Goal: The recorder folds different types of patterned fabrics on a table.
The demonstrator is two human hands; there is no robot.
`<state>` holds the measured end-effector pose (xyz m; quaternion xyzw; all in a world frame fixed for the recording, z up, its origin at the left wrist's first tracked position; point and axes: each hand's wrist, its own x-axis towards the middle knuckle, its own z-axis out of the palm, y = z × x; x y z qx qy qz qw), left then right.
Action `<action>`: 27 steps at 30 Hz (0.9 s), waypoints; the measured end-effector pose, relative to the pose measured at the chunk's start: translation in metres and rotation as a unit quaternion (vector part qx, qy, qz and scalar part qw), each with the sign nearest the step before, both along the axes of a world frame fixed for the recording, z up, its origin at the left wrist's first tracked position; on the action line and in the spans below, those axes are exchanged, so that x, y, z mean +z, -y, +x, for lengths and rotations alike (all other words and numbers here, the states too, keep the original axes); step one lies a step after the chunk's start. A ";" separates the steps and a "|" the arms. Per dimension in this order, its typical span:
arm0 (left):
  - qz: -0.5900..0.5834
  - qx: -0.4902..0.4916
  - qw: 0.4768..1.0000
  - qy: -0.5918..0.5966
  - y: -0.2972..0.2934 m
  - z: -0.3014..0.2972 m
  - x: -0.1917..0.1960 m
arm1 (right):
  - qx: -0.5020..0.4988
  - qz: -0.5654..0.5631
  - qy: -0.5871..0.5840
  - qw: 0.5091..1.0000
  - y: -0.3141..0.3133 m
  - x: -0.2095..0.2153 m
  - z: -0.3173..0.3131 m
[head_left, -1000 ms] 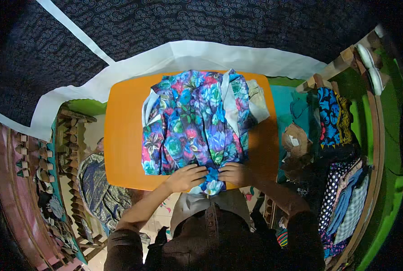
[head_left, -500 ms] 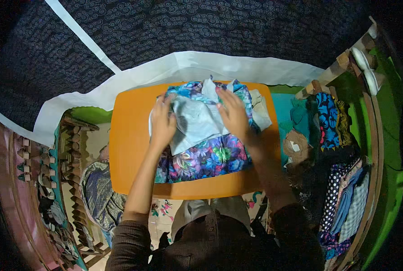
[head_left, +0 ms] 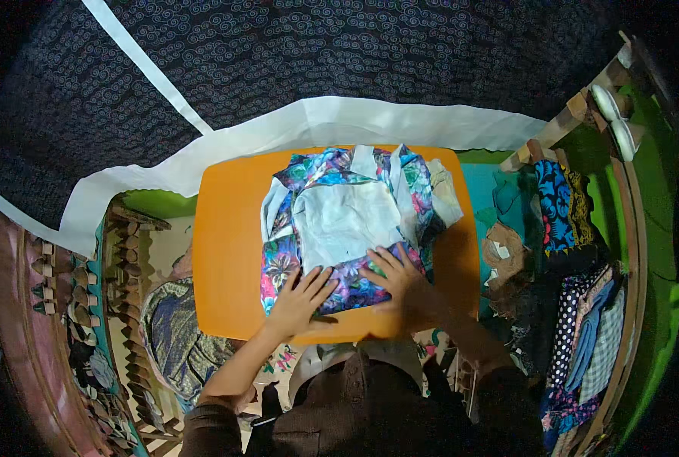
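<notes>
Floral garment (head_left: 347,221) lay centred on the orange table (head_left: 229,266), pale underside folded up.
My left hand (head_left: 301,306) at its seven o'clock and right hand (head_left: 399,280) at five rested with fingers spread apart, clamping nothing, seemingly to press the near edge flat.

Head cam, L of fisheye pr, looks dn & slightly fwd from abv wearer's torso (head_left: 316,419); bench (head_left: 225,251) nr, mid-frame; wide FOV, edges bent twd rim.
</notes>
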<state>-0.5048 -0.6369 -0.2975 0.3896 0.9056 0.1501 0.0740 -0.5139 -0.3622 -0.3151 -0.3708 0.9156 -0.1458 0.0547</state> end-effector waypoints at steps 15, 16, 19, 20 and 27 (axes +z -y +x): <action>-0.076 0.072 0.977 0.187 0.030 -0.018 0.012 | 0.017 -0.036 0.226 0.973 -0.035 0.006 -0.009; -0.116 0.068 0.945 0.298 0.035 -0.020 0.031 | 0.020 -0.036 0.223 0.974 -0.031 0.035 -0.016; -0.114 0.057 0.926 0.355 0.035 -0.028 0.091 | -0.072 0.009 0.472 0.878 -0.037 0.091 -0.025; -0.129 0.041 0.917 0.375 0.030 -0.040 0.105 | -0.075 0.010 0.469 0.880 -0.044 0.083 -0.033; -0.192 0.165 0.953 0.165 0.015 -0.143 0.073 | -0.080 -0.046 0.288 0.953 -0.041 0.057 -0.132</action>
